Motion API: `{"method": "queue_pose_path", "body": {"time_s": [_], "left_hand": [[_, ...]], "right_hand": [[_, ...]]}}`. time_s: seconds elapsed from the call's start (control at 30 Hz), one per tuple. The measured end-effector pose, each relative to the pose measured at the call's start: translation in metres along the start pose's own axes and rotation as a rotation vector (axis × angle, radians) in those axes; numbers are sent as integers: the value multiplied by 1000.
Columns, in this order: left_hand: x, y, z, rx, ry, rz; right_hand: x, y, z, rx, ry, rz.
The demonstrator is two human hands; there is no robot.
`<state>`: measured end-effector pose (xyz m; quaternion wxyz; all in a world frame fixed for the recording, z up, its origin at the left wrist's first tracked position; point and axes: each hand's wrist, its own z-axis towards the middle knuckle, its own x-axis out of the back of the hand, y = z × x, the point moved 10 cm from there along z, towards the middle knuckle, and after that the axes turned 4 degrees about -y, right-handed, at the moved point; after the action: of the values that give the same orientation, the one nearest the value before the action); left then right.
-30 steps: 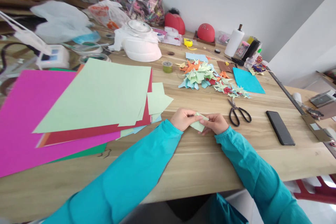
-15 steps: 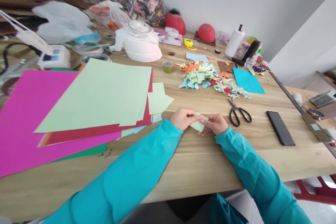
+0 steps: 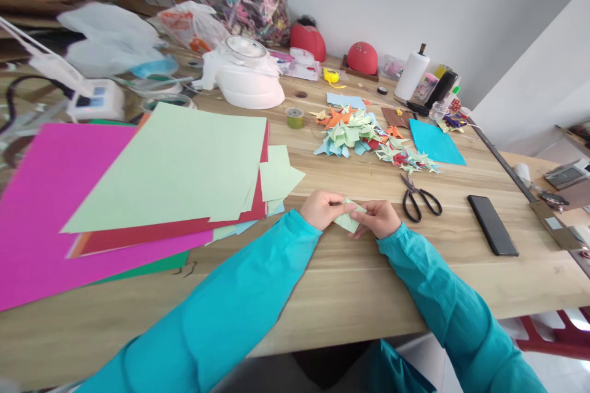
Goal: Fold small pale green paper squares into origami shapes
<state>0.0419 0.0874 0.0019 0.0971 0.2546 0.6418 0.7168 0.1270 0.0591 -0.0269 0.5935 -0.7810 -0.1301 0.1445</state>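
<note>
A small folded piece of light green paper (image 3: pixel 348 223) is held between both hands over the wooden table. My left hand (image 3: pixel 321 209) pinches its left corner with thumb and fingers. On the opposite side, my right hand (image 3: pixel 379 218) is closed on the paper's right edge, thumb on top. Some of the fingers behind the paper are hidden. Beyond the hands lies a heap of folded paper stars (image 3: pixel 354 132) in green, orange, blue and red. Black-handled scissors (image 3: pixel 420 201) rest to the right of my right hand.
Large sheets of light green paper (image 3: pixel 179 166) lie over red and magenta sheets (image 3: pixel 59 196) at left, with small green squares (image 3: pixel 279 175) beside them. A phone (image 3: pixel 492 225) is at right. Further back are a tape roll (image 3: pixel 294 118), a blue sheet (image 3: pixel 437 142) and plastic bags (image 3: pixel 108 40).
Both hands stay in nearly the same place, still holding the folded paper. Only a slight shift of the fingers on it shows.
</note>
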Motion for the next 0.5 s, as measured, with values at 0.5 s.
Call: {"method": "queue_pose_path", "body": {"time_s": [0.5], "left_hand": [[-3, 2, -3, 56, 6, -50]], "right_hand": [[-1, -1, -3, -14, 5, 43]]}}
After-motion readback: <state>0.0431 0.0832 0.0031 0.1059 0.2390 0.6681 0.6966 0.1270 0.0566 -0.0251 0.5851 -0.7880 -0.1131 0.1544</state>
